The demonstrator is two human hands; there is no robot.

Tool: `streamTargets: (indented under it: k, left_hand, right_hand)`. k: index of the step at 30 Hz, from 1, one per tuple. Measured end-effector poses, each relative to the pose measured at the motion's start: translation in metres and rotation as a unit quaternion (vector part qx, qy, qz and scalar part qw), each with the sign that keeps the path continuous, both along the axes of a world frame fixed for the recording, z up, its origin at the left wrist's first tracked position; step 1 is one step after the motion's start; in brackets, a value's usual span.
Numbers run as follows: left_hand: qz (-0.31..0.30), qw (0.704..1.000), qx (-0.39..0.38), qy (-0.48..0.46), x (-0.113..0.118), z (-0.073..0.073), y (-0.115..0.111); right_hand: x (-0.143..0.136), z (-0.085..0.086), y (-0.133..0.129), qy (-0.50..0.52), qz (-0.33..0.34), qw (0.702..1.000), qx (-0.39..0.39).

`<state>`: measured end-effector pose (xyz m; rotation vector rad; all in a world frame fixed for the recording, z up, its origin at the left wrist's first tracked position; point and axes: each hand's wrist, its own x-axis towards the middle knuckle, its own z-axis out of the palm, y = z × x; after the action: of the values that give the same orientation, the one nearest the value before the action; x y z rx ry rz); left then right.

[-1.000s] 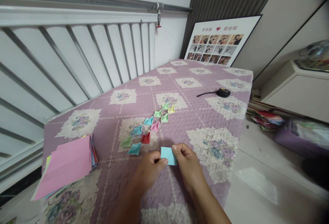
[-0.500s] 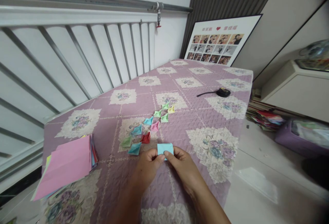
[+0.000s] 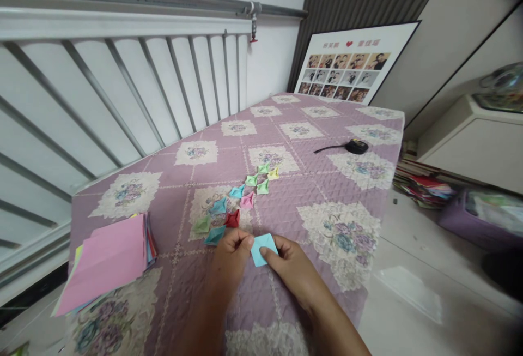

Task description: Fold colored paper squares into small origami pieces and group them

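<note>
Blue paper (image 3: 261, 241), folded square, is gripped by right fingers (image 3: 272, 258), left fingers (image 3: 247, 243) closed at its corner.

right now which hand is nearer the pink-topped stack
Left: the left hand is to the right of the pink-topped stack; the right hand is farther out on that side.
</note>
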<state>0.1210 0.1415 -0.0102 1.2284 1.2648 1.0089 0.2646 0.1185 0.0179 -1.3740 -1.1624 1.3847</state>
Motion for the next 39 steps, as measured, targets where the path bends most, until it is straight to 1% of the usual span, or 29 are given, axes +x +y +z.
streamTargets:
  k: [3, 7, 9, 11, 13, 16, 19, 21, 23, 25, 27, 30, 34, 39]
  left_hand:
    - [0.003, 1.000, -0.003, -0.021, 0.002, -0.002, -0.001]
    - [-0.027, 0.996, -0.026, -0.082, 0.004, 0.000, -0.001]
    - [-0.059, 0.994, -0.041, -0.080, 0.004, 0.002, -0.001]
    - [-0.096, 0.992, -0.054, -0.058, 0.005, 0.004, -0.002]
    - [-0.113, 0.991, -0.060, -0.041, 0.006, 0.005, -0.002]
    - [-0.101, 0.992, -0.064, -0.030, 0.006, 0.004, -0.002]
    - [-0.083, 0.994, -0.071, -0.018, 0.006, 0.001, -0.001]
    - [-0.074, 0.994, -0.074, -0.013, 0.006, 0.000, -0.001]
    - [-0.066, 0.995, -0.074, -0.016, 0.006, 0.000, -0.001]
    - [-0.065, 0.995, -0.072, -0.022, 0.006, 0.002, -0.001]
    - [-0.066, 0.995, -0.070, -0.026, 0.006, 0.003, -0.002]
    - [-0.062, 0.995, -0.069, -0.025, 0.007, 0.003, -0.001]
    - [-0.061, 0.995, -0.069, -0.030, 0.007, 0.002, 0.000]
    - [-0.060, 0.995, -0.066, -0.039, 0.007, 0.003, 0.000]
  right_hand:
    - [0.000, -0.001, 0.000, -0.005, 0.006, 1.000, 0.000]
    - [0.001, -0.001, 0.001, 0.025, -0.007, 1.000, 0.006]
    - [0.001, -0.001, 0.001, 0.034, -0.031, 0.999, 0.011]
    - [0.001, -0.003, 0.002, 0.032, -0.053, 0.998, 0.013]
    - [0.001, -0.005, 0.002, 0.029, -0.057, 0.998, 0.016]
    - [0.001, -0.008, 0.003, 0.026, -0.057, 0.997, 0.038]
    - [0.000, -0.012, 0.004, 0.001, -0.092, 0.992, 0.087]
    - [0.001, -0.015, 0.004, -0.055, -0.115, 0.984, 0.121]
    - [0.001, -0.017, 0.004, -0.136, -0.128, 0.969, 0.162]
    - [0.002, -0.018, 0.003, -0.205, -0.130, 0.948, 0.206]
    - [0.002, -0.017, 0.002, -0.242, -0.123, 0.932, 0.240]
    - [0.002, -0.014, 0.002, -0.251, -0.119, 0.925, 0.259]
    - [0.000, -0.014, 0.003, -0.225, -0.130, 0.929, 0.264]
    - [-0.001, -0.012, 0.002, -0.184, -0.089, 0.942, 0.267]
